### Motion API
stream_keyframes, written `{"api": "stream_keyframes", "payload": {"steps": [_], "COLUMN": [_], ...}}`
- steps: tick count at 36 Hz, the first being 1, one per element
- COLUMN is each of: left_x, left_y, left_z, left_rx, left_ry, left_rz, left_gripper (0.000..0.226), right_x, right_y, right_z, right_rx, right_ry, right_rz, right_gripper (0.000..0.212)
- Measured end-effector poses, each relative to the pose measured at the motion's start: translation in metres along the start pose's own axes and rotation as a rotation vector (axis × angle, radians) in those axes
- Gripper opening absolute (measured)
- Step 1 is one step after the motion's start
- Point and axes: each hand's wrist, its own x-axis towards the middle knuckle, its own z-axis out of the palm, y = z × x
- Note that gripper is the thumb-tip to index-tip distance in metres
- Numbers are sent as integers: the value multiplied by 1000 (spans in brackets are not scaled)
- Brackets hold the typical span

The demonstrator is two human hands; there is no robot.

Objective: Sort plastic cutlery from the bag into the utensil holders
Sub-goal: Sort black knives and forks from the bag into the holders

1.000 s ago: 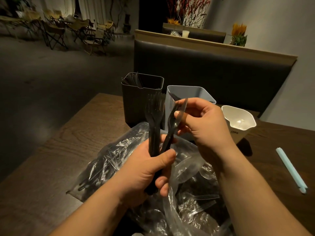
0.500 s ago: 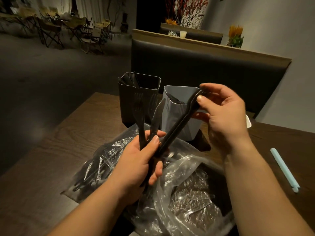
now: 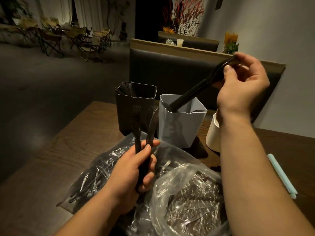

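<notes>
Pinching the upper end of a black utensil (image 3: 196,90) between thumb and fingers, the person's right grip (image 3: 243,86) holds it slanted, lower end inside the grey holder (image 3: 180,130); letting go gently once the tip sits low should stop it bouncing out. The left grip (image 3: 134,172) clasps black forks (image 3: 136,123) and a knife (image 3: 152,125) above the bag (image 3: 187,184) on the desk (image 3: 51,159), best kept fanned for the next pick.

We see through one wide-angle head camera, facing forward and down over the tabletop (image 3: 56,155) from its near side, close above it.
</notes>
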Motion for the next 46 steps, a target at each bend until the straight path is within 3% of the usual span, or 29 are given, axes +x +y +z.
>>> {"api": "stream_keyframes", "payload": {"steps": [6,10,15,20,26,30,33,36,38,41,46], "left_x": [-1,-1,-2,-1,-3,-6,-7,-8,-8,-10,-13], "left_y": [0,0,0,-2,-1,0,0,1,1,0,-2], "left_z": [-1,0,1,2,2,2,0,0,1,2,3], "left_rx": [-125,-136,-81,-12,6,20,-8,11,50,100,247], "left_ry": [-50,-49,-28,-22,-57,-91,-139,-178,-185,-227,-253], "left_rz": [-23,-52,-15,40,39,17,4,-16,-33,-37,-50], "left_gripper": [38,36,33,35,38,36,32,24,24,20,17], "right_x": [7,4,-11,-35,-47,-47,-51,-54,-55,-58,-57], "right_y": [6,24,40,54,49,29,8,-14,-24,-25,-24], "right_z": [-5,-3,-6,-11,-14,-15,-14,-13,-14,-17,-20], "right_rx": [-17,-205,-303,-460,-722,-594,-413,-297,-241,-343,-468], "right_ry": [95,-100,-388,-614,-672,-642,-624,-697,-852,-1077,-1087], "right_rz": [-169,-279,-90,-91,-207,-191,-150,-67,93,198,139], "right_gripper": [28,30,35,32,33,43,22,13,17,29,20]}}
